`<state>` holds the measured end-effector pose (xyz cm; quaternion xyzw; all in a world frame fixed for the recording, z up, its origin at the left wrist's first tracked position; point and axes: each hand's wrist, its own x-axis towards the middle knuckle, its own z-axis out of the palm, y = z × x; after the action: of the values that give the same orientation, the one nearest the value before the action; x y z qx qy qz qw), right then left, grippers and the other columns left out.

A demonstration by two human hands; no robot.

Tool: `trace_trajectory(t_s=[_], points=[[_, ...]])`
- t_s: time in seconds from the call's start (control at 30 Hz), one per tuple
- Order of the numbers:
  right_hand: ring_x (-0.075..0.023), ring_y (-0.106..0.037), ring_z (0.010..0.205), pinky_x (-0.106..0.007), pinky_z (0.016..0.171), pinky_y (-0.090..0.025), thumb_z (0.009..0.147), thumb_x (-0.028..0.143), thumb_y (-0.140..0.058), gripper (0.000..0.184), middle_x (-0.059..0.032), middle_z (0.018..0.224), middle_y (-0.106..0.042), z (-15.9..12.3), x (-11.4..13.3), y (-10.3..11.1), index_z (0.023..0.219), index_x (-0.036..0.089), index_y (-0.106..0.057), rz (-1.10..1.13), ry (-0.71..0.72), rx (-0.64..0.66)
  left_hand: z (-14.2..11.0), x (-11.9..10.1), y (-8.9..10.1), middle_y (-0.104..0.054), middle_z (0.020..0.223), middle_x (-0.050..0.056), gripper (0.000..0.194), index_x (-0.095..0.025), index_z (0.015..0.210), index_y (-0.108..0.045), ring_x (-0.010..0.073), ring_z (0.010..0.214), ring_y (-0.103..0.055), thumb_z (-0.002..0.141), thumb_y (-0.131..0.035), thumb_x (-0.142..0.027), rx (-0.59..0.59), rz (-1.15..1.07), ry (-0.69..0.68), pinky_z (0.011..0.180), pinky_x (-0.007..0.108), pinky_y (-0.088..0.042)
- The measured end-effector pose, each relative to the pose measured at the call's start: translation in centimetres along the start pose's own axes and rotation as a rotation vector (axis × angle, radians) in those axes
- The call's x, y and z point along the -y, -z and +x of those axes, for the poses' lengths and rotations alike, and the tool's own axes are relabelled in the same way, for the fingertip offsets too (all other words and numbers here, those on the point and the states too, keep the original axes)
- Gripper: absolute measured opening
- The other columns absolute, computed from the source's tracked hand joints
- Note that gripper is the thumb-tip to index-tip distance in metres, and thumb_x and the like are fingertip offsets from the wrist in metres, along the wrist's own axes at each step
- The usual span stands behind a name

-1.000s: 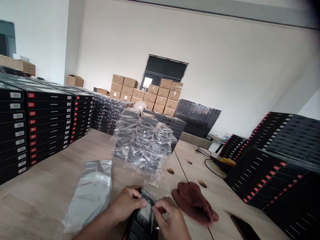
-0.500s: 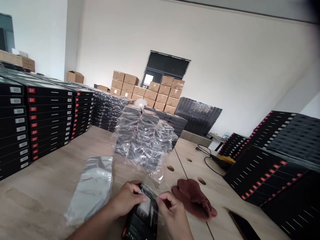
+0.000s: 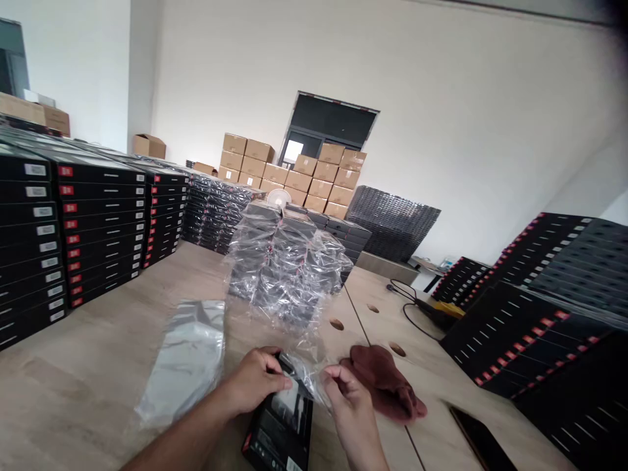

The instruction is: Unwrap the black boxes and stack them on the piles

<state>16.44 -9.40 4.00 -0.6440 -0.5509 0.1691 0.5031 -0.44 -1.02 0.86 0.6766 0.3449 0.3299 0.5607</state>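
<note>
A black printed box (image 3: 280,428) lies near the table's front edge, with clear plastic film around its far end. My left hand (image 3: 256,383) grips the box's far left corner, thumb pressed on its top face. Pinched in the fingers of my right hand (image 3: 347,399) is the clear plastic bag (image 3: 309,373), pulled out past the box's right side. To the left lies a stack of flat clear plastic bags (image 3: 184,360). Just beyond my right hand sits a dark red cloth item (image 3: 385,383), which looks like a cap or glove.
Film-wrapped black boxes (image 3: 289,268) are piled ahead of my hands. Tall stacks of black boxes (image 3: 101,229) stand left, and more boxes (image 3: 524,340) rise on the right. A phone (image 3: 481,438) lies front right, near a black cable (image 3: 409,307). Brown cartons (image 3: 294,176) stand behind.
My right hand has moved right, away from the box, stretching the plastic bag out with it. My left hand stays on the box's far corner. The view has shifted slightly.
</note>
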Motion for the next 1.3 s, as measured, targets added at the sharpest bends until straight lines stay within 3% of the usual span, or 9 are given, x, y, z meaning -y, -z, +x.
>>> trace_trajectory(t_s=[0.23,0.33,0.53,0.63,0.77,0.9,1.0,1.17,1.3], points=[[-0.0180,-0.056,0.068,-0.027,0.064,-0.045,0.071,0.021,-0.052,0.007,-0.0018,0.073,-0.061,0.0,-1.2,-0.5,0.075,0.022,-0.058,-0.401,0.252,-0.052,0.0,0.2,0.0,-0.055,0.130,0.011,0.019,-0.017,0.069,-0.072,0.0275,0.119,-0.051,0.064,-0.069,-0.035,-0.045,0.005,0.027,0.094,0.031,-0.040],[-0.0195,-0.057,0.070,-0.028,0.063,-0.045,0.076,0.026,-0.051,0.008,-0.0033,0.075,-0.061,0.1,-1.5,0.0,0.079,0.022,-0.057,-0.491,0.287,-0.189,0.1,0.2,-0.1,-0.055,0.130,0.011,0.019,-0.017,0.069,-0.071,0.0281,0.121,-0.049,0.065,-0.068,-0.035,-0.056,0.029,0.013,0.097,0.032,-0.038],[-0.0239,-0.058,0.085,-0.035,0.078,-0.044,0.072,0.017,-0.052,0.018,-0.0055,0.087,-0.061,0.4,-1.7,1.1,0.087,0.023,-0.061,-0.716,0.326,-0.113,0.0,-0.2,0.1,-0.057,0.129,0.009,0.015,-0.019,0.066,-0.070,0.0268,0.122,-0.049,0.069,-0.064,-0.032,-0.097,0.055,-0.008,0.097,0.033,-0.038],[-0.0235,-0.059,0.082,-0.035,0.074,-0.045,0.077,0.024,-0.051,0.011,-0.0063,0.086,-0.061,0.5,-1.8,1.7,0.084,0.022,-0.059,-0.683,0.283,-0.229,0.0,-0.5,0.1,-0.055,0.131,0.008,0.013,-0.019,0.066,-0.070,0.0272,0.124,-0.047,0.069,-0.063,-0.030,-0.101,0.068,-0.016,0.100,0.034,-0.035],[-0.0189,-0.058,0.067,-0.030,0.065,-0.046,0.080,0.034,-0.051,0.014,-0.0036,0.074,-0.061,0.8,-2.0,1.5,0.076,0.022,-0.058,-0.471,0.275,-0.150,-0.1,-0.3,0.0,-0.056,0.129,0.007,0.016,-0.018,0.073,-0.072,0.0277,0.118,-0.050,0.072,-0.062,-0.030,-0.039,0.034,-0.041,0.100,0.035,-0.036],[-0.0171,-0.058,0.057,-0.028,0.057,-0.045,0.077,0.043,-0.057,0.024,-0.0022,0.066,-0.064,1.6,-2.6,3.4,0.078,0.019,-0.060,-0.270,0.096,-0.393,-0.2,-0.1,0.3,-0.056,0.127,0.007,0.065,-0.024,0.132,-0.048,0.0203,0.093,-0.061,0.069,-0.064,-0.022,-0.022,-0.225,0.042,0.086,0.033,-0.046],[-0.0168,-0.057,0.054,-0.028,0.056,-0.045,0.077,0.047,-0.057,0.029,-0.0022,0.065,-0.064,1.8,-3.0,5.1,0.082,0.018,-0.061,-0.253,0.067,-0.624,-0.5,-0.4,1.0,-0.055,0.123,0.011,0.083,-0.021,0.136,-0.037,0.0208,0.092,-0.061,0.061,-0.073,-0.019,-0.019,-0.479,0.166,0.079,0.031,-0.047],[-0.0170,-0.059,0.062,-0.027,0.062,-0.046,0.077,0.035,-0.057,0.016,-0.0028,0.070,-0.064,1.1,-2.9,3.0,0.075,0.020,-0.063,-0.389,0.262,-0.264,-1.1,-0.9,1.8,-0.063,0.098,0.008,0.062,-0.014,0.107,-0.059,0.0229,0.085,-0.061,0.049,-0.079,-0.015,0.311,-0.639,0.273,0.073,0.031,-0.047],[-0.0153,-0.058,0.059,-0.024,0.056,-0.045,0.079,0.027,-0.054,0.013,-0.0016,0.066,-0.063,0.8,-2.8,0.8,0.074,0.021,-0.065,-0.385,0.256,-0.017,-1.3,-0.9,1.7,-0.061,0.091,0.002,0.063,-0.017,0.108,-0.059,0.0192,0.083,-0.059,0.049,-0.079,-0.017,0.294,-0.341,0.295,0.069,0.027,-0.044]])
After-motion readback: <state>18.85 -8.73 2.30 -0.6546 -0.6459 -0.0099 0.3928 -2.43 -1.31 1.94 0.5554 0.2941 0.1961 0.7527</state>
